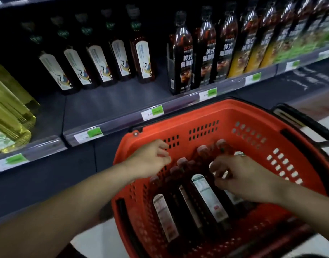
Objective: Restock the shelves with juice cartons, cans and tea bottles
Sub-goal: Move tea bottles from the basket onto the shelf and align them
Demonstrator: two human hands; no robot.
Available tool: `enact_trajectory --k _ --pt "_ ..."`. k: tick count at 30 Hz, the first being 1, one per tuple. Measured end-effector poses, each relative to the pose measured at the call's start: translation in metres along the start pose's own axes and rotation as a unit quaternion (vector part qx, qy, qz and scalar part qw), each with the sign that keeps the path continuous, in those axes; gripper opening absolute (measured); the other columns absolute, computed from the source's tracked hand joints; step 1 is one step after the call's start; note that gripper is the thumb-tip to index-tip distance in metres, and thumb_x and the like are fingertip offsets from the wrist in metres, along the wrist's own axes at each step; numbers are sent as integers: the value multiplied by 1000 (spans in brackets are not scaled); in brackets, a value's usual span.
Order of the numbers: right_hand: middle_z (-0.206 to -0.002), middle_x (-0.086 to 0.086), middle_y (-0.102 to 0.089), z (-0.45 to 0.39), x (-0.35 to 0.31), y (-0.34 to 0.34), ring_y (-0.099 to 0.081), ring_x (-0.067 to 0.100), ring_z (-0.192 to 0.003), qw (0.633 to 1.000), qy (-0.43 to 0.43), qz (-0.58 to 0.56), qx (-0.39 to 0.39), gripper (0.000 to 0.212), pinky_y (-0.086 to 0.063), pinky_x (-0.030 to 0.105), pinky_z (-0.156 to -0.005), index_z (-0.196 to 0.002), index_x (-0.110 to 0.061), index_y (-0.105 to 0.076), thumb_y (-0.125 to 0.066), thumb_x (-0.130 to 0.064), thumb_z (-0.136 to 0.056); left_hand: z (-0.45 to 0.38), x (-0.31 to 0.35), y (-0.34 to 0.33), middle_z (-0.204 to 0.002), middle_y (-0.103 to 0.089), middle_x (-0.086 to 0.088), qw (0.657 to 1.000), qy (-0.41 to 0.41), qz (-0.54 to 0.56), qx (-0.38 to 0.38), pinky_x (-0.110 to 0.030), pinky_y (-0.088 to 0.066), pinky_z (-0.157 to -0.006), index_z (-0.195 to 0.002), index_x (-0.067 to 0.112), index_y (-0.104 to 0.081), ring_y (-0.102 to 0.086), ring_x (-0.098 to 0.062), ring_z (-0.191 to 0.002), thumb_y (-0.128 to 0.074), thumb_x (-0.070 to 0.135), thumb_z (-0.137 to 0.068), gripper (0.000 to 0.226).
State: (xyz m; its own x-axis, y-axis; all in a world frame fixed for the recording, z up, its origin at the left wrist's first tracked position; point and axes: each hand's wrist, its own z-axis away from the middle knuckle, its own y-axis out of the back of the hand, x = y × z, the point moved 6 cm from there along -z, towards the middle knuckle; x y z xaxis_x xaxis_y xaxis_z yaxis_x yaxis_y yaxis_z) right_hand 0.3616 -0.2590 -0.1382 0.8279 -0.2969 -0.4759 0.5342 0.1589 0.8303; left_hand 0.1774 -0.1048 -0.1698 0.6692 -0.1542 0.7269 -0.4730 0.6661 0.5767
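Note:
A red shopping basket (253, 123) stands on the floor below the shelf, with several dark tea bottles (208, 198) lying side by side in it, caps pointing to the shelf. My left hand (150, 159) hovers over the basket's left rim, fingers loosely curled and holding nothing. My right hand (240, 175) hangs over the bottles on the right with fingers bent down toward their necks; whether it grips one I cannot tell. On the shelf (113, 103) above stand several matching tea bottles (143, 60) with white labels, set back from the edge.
Dark coffee bottles (182, 58) with black labels fill the shelf to the right, then yellow- and green-labelled ones. Yellow-green bottles (7, 112) stand at the far left. Price tags (152, 112) line the shelf front. Bare shelf lies in front of the tea bottles.

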Motion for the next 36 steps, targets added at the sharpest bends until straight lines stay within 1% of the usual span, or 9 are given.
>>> enact_trajectory --k 4,9,12,15,20,24,29,32,36 --pt "-89 -8 -67 6 27 -40 -66 6 -83 988 -68 58 -128 16 -50 20 -63 -87 -25 -64 -69 -40 -83 -27 -12 -40 -114 -68 -10 991 103 -14 -79 -38 -60 -85 -119 11 -62 -68 -26 -99 -67 41 -96 38" --pt "-84 -5 -58 7 29 -67 -60 6 -69 970 -92 80 -208 29 -43 17 -49 -80 -23 -49 -69 -43 -84 -45 -14 -82 -146 -53 -18 967 205 47 -145 -47 -58 -90 -150 17 -43 -61 -37 -123 -63 53 -97 67" --pt "-81 -5 -55 3 23 -80 -56 7 -69 960 -93 103 -245 30 -43 17 -51 -87 -17 -55 -75 -39 -84 -53 -17 -93 -151 -48 -17 961 238 57 -132 -48 -57 -89 -154 24 -36 -59 -38 -125 -67 63 -90 81" --pt "-99 3 -65 2 20 -87 -66 18 -91 947 -106 124 -278 47 -49 24 -67 -100 -13 -63 -81 -50 -78 -54 -25 -103 -153 -47 -13 952 264 91 -124 -48 -60 -84 -153 30 -38 -61 -37 -120 -78 70 -75 97" --pt "-116 8 -69 4 14 -96 -66 24 -106 934 -99 119 -322 53 -50 27 -80 -113 -9 -68 -77 -51 -82 -51 -35 -116 -157 -44 -6 948 268 108 -134 -45 -59 -88 -154 21 -37 -52 -31 -135 -91 62 -63 114" --pt "-115 7 -67 6 13 -99 -65 22 -104 926 -103 110 -346 59 -46 26 -76 -116 -7 -68 -77 -54 -81 -53 -34 -123 -163 -35 -9 941 268 157 -133 -52 -57 -96 -156 15 -33 -42 -33 -144 -95 42 -68 111" --pt "-81 -4 -58 3 19 -98 -59 13 -74 928 -116 88 -342 38 -44 23 -61 -74 -19 -57 -83 -47 -78 -47 -35 -114 -165 -28 -14 928 277 192 -159 -59 -61 -80 -153 10 -38 -35 -44 -146 -96 26 -71 102" --pt "-101 -1 -64 3 18 -97 -64 20 -97 929 -120 93 -338 46 -47 24 -69 -99 -16 -62 -85 -48 -75 -45 -30 -106 -165 -25 -16 928 267 188 -177 -61 -61 -81 -154 8 -36 -34 -48 -144 -96 23 -71 103" --pt "-109 -6 -62 3 15 -97 -61 14 -104 936 -123 40 -327 68 -54 24 -79 -123 -14 -59 -87 -48 -71 -44 -20 -94 -163 -31 -14 943 226 158 -188 -58 -60 -87 -150 8 -41 -33 -44 -147 -96 25 -70 99"
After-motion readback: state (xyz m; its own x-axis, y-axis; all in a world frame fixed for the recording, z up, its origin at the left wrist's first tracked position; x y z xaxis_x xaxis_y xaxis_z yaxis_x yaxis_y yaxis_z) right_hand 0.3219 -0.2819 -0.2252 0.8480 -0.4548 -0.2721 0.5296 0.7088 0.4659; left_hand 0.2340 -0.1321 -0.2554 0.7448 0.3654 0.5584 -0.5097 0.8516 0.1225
